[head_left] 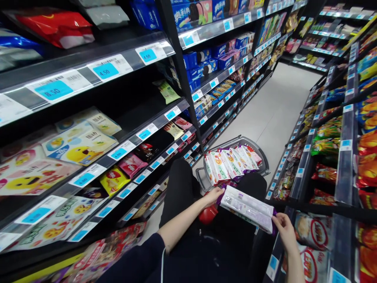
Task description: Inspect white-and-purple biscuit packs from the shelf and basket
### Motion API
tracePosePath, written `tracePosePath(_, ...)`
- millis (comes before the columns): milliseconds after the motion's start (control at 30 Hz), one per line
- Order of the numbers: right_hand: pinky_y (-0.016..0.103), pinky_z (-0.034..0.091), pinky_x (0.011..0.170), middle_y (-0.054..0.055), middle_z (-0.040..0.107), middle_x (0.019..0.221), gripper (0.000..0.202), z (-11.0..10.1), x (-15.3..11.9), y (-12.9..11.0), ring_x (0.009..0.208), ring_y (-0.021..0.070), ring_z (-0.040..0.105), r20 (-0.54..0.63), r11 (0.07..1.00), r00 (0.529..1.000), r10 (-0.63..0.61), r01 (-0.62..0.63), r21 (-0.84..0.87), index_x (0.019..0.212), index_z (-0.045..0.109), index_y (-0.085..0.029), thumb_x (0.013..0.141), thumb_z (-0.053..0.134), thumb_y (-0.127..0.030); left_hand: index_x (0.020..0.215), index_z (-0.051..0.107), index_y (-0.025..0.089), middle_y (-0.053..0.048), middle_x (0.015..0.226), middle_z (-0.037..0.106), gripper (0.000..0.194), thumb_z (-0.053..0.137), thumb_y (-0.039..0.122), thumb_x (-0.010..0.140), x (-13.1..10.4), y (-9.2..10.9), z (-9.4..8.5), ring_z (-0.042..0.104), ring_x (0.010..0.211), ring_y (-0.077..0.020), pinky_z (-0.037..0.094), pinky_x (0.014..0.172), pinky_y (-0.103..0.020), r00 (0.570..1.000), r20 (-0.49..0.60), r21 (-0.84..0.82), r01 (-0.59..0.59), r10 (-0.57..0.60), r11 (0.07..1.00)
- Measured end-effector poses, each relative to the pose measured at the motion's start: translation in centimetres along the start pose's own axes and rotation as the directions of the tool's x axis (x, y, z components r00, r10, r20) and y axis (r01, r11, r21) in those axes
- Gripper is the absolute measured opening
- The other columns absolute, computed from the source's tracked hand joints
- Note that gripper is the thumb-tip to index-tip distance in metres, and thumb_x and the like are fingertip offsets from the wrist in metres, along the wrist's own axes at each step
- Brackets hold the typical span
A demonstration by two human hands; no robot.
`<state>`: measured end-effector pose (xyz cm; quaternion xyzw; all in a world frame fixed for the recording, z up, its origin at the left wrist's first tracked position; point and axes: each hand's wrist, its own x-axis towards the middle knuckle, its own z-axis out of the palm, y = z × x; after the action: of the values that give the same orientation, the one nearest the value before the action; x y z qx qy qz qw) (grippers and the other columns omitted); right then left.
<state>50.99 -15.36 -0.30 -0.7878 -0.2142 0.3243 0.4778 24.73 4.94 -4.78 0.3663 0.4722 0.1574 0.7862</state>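
Observation:
Between my two hands I hold a white and purple snack package (246, 208), its printed back turned up. My left hand (214, 195) pinches its left end, and the fingers of my right hand (283, 224) grip the purple right end. Just beyond it, a grey shopping basket (259, 151) stands on the floor, holding several similar white and purple snack packages (228, 163). The package tilts down to the right, over my dark-clothed legs. Small print on it is too blurred to read.
A shelf (132, 106) with price tags and packaged snacks rises close on my left. Another shelf (312, 153) with bagged snacks lines my right. The pale aisle floor (279, 94) runs between them toward shelves at the far end. Blue biscuit boxes (203, 68) stand farther along the left.

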Motion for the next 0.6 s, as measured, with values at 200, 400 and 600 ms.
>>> tracePosePath(200, 0.021, 0.043, 0.05, -0.005, 0.052, 0.06, 0.057, 1.3, 0.2, 2.0, 0.054, 0.0099, 0.05, -0.072, 0.938, 0.974, 0.214, -0.185, 0.293, 0.077, 0.052, -0.018, 0.042, 0.078, -0.055, 0.074, 0.057, 0.011, -0.004, 0.07, 0.062, 0.065, 0.072, 0.068, 0.045, -0.5, 0.7, 0.3, 0.057, 0.065, -0.0141, 0.042, 0.069, -0.028, 1.0, 0.028, -0.04, 0.01, -0.009, 0.999)
tracePosePath(400, 0.031, 0.053, 0.058, 0.001, 0.064, 0.074, 0.072, 2.6, 0.7, 2.5, 0.064, 0.0189, 0.062, -0.007, 0.832, 0.929, 0.371, -0.329, 0.447, 0.086, 0.055, -0.017, 0.03, 0.081, -0.054, 0.06, 0.049, 0.013, 0.004, 0.057, 0.052, 0.052, 0.08, 0.052, 0.047, 0.0, 1.5, 0.0, 0.046, 0.057, -0.0077, 0.036, 0.06, -0.021, 0.999, -0.033, 0.012, -0.042, 0.042, 0.999)
tracePosePath(600, 0.029, 0.054, 0.067, 0.004, 0.066, 0.081, 0.06, 1.6, 0.3, 1.1, 0.078, 0.0208, 0.064, 0.149, 0.813, 0.923, 0.354, -0.383, 0.439, 0.092, 0.059, -0.016, 0.044, 0.084, -0.042, 0.083, 0.052, 0.016, 0.005, 0.06, 0.053, 0.048, 0.071, 0.055, 0.063, -1.2, 1.6, -0.8, 0.048, 0.053, -0.0083, 0.04, 0.057, -0.023, 0.987, 0.111, 0.033, 0.109, -0.112, 0.993)
